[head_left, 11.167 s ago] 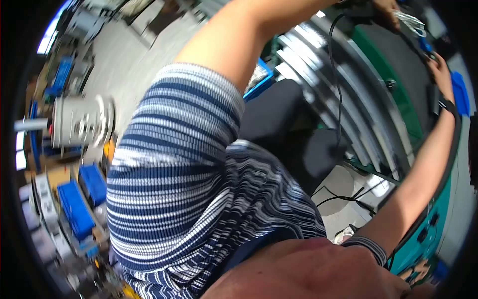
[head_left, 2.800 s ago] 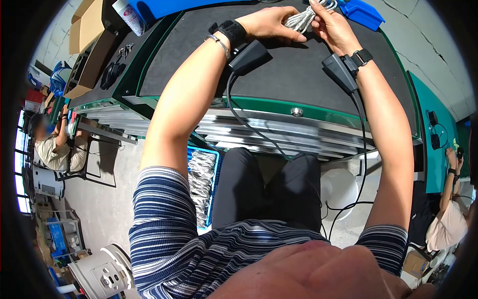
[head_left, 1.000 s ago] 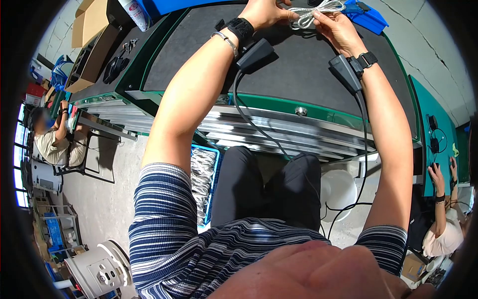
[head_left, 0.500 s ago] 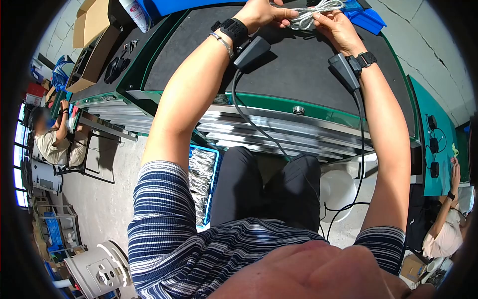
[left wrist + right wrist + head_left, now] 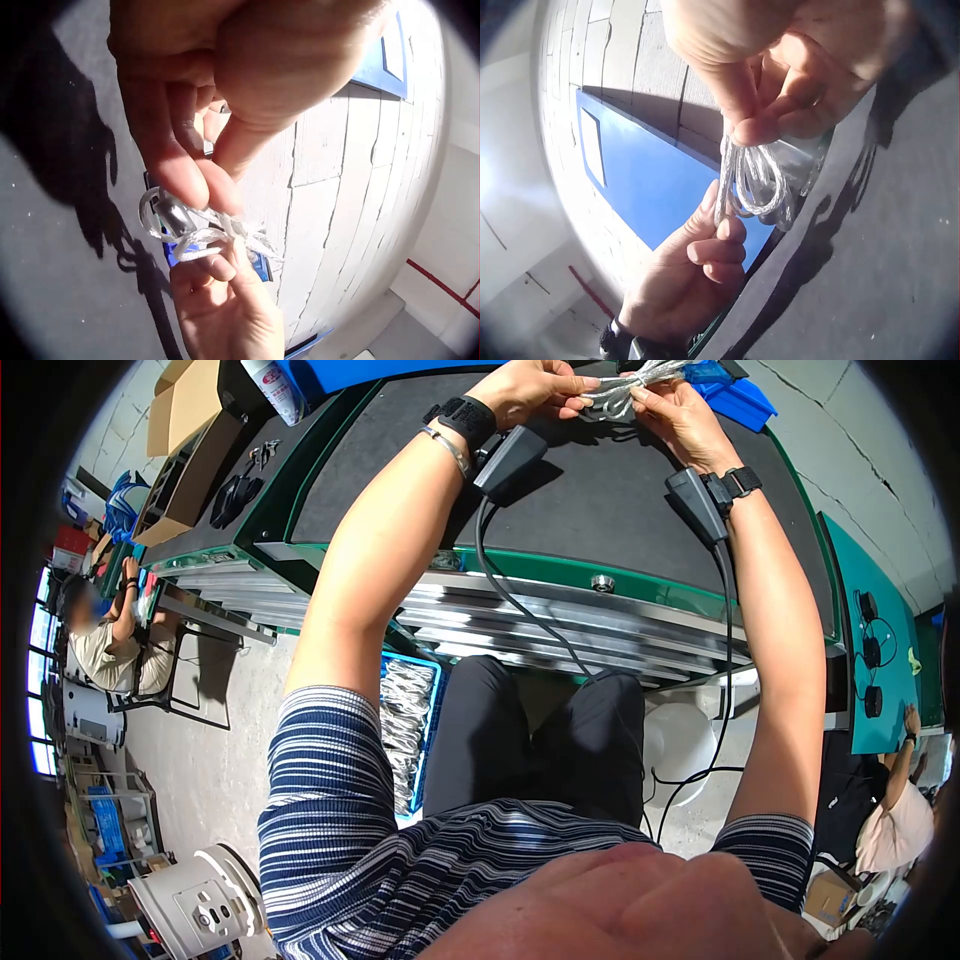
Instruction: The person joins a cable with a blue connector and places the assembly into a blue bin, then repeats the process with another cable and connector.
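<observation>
A coiled silvery-white cable (image 5: 655, 374) is held between both hands above the dark worktop. My left hand (image 5: 520, 396) pinches its left side between thumb and fingertips; the left wrist view shows loops of the cable (image 5: 201, 241) just below those fingers. With thumb and fingers, my right hand (image 5: 684, 428) pinches the bundle near its middle, where the strands gather. In the right wrist view the cable's loops (image 5: 759, 176) hang between the fingertips of the right hand (image 5: 802, 75) and those of the left hand (image 5: 686, 274).
Beyond the right hand stands a blue bin (image 5: 740, 402). A spray can (image 5: 272, 390) and an open carton (image 5: 188, 410) are at the back left. Below the worktop sits a crate of cable bundles (image 5: 407, 730). Black leads run down from both wrists. Other people sit at both sides.
The person, turned aside in the oldest frame, now faces the worktop. My left fingers have closed together on the cable's left side since a second ago. The right hand keeps its pinch.
</observation>
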Demonstrator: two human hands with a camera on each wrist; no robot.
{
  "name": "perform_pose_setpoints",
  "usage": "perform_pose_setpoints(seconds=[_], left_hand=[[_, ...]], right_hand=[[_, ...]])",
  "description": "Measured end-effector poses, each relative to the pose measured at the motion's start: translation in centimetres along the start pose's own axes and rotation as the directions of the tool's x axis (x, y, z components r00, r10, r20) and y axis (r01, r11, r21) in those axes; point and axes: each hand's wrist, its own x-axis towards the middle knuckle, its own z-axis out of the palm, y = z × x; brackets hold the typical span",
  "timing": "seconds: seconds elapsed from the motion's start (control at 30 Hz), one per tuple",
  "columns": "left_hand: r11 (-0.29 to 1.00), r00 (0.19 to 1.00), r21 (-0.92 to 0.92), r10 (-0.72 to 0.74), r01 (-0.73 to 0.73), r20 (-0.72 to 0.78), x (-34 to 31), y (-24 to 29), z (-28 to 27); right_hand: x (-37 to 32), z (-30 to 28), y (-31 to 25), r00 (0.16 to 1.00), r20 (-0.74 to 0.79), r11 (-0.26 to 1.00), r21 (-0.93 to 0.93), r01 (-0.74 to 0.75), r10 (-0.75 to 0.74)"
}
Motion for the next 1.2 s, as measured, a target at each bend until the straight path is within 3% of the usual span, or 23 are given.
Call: perform_pose_setpoints(seconds=[0.23, 0.3, 0.33, 0.4, 0.43, 0.47, 0.53, 0.57, 0.6, 0.67, 0.8, 0.87, 0.97, 1.13, 1.2], left_hand=[[1.000, 0.998, 0.014, 0.009, -0.009, 0.064, -0.5, 0.2, 1.0], [0.977, 0.999, 0.211, 0.042, -0.040, -0.006, -1.4, 0.9, 2.0], [0.976, 0.999, 0.212, 0.041, -0.039, -0.005, -1.7, 1.2, 2.4], [0.809, 0.993, 0.587, 0.097, -0.037, -0.071, -2.2, 2.1, 3.2], [0.590, 0.984, 0.807, 0.137, 0.011, -0.114, -2.3, 2.8, 3.5], [0.590, 0.983, 0.807, 0.138, 0.013, -0.118, -2.2, 2.6, 3.2], [0.495, 0.958, 0.840, 0.270, -0.223, 0.095, -1.9, 1.4, 2.2], [0.666, 0.946, 0.672, 0.237, -0.324, 0.221, -0.7, -0.1, 1.2], [0.406, 0.921, 0.836, 0.283, -0.369, 0.269, -1.3, 0.6, 1.7], [0.308, 0.929, 0.883, 0.218, -0.355, 0.298, -1.7, 0.5, 2.5], [0.332, 0.958, 0.901, 0.162, -0.278, 0.236, -1.9, 0.5, 2.5], [0.490, 0.957, 0.822, 0.173, -0.290, 0.235, -1.6, 0.0, 2.2], [0.542, 0.967, 0.802, 0.176, -0.251, 0.184, -1.1, -0.4, 2.6], [0.494, 0.964, 0.829, 0.170, -0.263, 0.204, -1.3, 0.1, 3.1], [0.508, 0.970, 0.827, 0.150, -0.242, 0.192, -1.4, 0.0, 3.0]], right_hand=[[-0.2, 0.9, -0.5, 0.998, -0.060, 1.000, -0.007, -0.003, 0.003], [-0.1, -0.1, 0.2, 0.998, -0.068, 1.000, -0.008, -0.004, 0.003], [0.3, -1.7, 1.3, 0.995, -0.091, 0.992, -0.117, -0.045, 0.035], [0.4, -3.0, 2.2, 0.991, -0.117, 0.971, -0.222, -0.091, 0.066], [0.5, -3.6, 2.6, 0.989, -0.118, 0.965, -0.235, -0.120, 0.094], [0.7, -3.4, 2.5, 0.986, -0.117, 0.957, -0.249, -0.147, 0.121], [0.6, -2.8, 2.6, 0.983, -0.120, 0.959, -0.231, -0.164, 0.139], [0.5, -2.2, 2.3, 0.979, -0.129, 0.960, -0.212, -0.181, 0.156], [0.1, -0.9, 1.6, 0.979, -0.127, 0.960, -0.214, -0.183, 0.158], [-0.6, 1.5, 0.4, 0.988, -0.079, 0.962, -0.228, -0.151, 0.136], [-0.7, 2.0, 0.0, 0.985, -0.047, 0.959, -0.226, -0.172, 0.166], [-0.9, 2.3, 0.1, 0.986, -0.084, 0.956, -0.245, -0.159, 0.143], [-0.5, 1.3, 1.0, 0.985, -0.141, 0.950, -0.282, -0.136, 0.100], [-0.4, 1.0, 1.2, 0.990, -0.129, 0.958, -0.273, -0.086, 0.052], [-0.8, 2.2, -0.1, 0.969, -0.184, 0.983, -0.050, -0.177, 0.165]])
